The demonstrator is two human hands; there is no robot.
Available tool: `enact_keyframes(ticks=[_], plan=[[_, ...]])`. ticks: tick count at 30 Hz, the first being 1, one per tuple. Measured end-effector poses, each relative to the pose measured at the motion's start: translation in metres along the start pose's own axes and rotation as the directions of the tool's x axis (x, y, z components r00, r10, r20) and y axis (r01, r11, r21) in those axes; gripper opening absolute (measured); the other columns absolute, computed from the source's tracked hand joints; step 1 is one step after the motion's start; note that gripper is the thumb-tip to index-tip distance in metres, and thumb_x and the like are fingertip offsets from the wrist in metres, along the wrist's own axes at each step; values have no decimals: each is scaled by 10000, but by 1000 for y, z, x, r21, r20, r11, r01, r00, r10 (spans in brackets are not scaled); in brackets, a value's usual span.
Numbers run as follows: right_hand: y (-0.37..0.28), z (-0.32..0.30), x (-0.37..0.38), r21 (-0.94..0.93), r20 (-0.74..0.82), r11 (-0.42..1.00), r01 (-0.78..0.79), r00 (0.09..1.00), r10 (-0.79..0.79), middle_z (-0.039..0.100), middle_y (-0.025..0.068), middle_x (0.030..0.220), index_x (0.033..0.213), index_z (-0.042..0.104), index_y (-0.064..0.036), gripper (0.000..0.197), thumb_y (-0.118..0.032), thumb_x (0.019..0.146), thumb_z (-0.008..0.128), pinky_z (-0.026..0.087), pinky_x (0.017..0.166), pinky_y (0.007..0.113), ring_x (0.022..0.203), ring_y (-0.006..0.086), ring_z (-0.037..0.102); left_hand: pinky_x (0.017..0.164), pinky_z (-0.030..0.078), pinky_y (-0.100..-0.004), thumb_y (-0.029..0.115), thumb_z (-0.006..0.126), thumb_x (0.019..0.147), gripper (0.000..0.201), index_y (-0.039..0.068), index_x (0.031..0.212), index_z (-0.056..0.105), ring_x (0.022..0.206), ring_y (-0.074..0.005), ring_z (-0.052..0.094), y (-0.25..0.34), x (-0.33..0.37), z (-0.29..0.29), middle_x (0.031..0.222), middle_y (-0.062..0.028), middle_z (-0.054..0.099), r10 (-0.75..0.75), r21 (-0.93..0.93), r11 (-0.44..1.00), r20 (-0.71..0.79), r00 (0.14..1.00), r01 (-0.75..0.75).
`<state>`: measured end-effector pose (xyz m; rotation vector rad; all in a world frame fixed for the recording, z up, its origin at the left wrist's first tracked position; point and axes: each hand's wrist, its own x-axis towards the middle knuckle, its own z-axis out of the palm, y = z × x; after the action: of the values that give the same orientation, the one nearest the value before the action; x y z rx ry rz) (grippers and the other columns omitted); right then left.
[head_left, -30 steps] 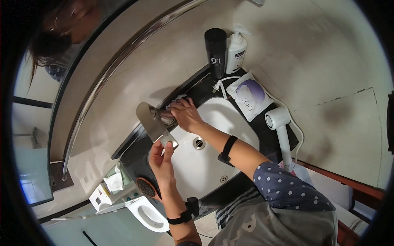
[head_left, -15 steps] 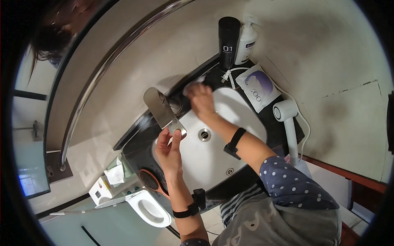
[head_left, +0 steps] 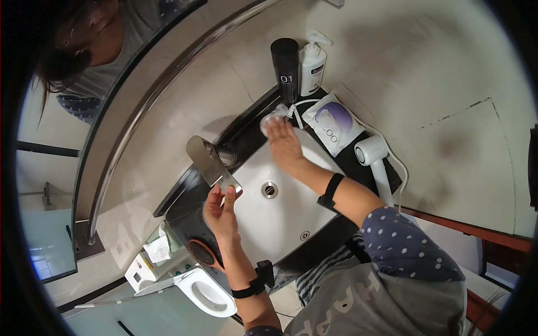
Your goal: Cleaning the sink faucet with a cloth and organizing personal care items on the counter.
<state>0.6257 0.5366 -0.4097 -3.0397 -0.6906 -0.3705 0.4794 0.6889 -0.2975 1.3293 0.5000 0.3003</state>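
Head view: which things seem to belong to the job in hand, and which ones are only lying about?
Probably in the job:
white wad, under the right hand
faucet, pinched by the left hand

Apparently just lying about:
hairbrush
hair dryer
soft pack
black bottle
pump bottle

From the wearer's head, the left camera looks steeply down over the sink [head_left: 280,218] toward the faucet [head_left: 206,161], near enough that both spread across mid-frame. Its wide fisheye also reaches the mirror [head_left: 47,179] left of the faucet, the toilet [head_left: 185,283] below it and the wall [head_left: 403,61] to its right; with edges bending outward, the exact tilt is hard to judge.
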Motion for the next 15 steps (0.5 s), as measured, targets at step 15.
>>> enact_keyframes(ticks=[15], plan=[[-1,-6,54,-15,154,988,-154,976,155,381,324,1406,1331,380,173,695,-365,890,392,42,1161,510,1394,402,250,812,478,-245,79,709,864,244,-11,1064,602,871,-97,580,1,0,2,921,-26,622,-34,27,999,-22,999,35]])
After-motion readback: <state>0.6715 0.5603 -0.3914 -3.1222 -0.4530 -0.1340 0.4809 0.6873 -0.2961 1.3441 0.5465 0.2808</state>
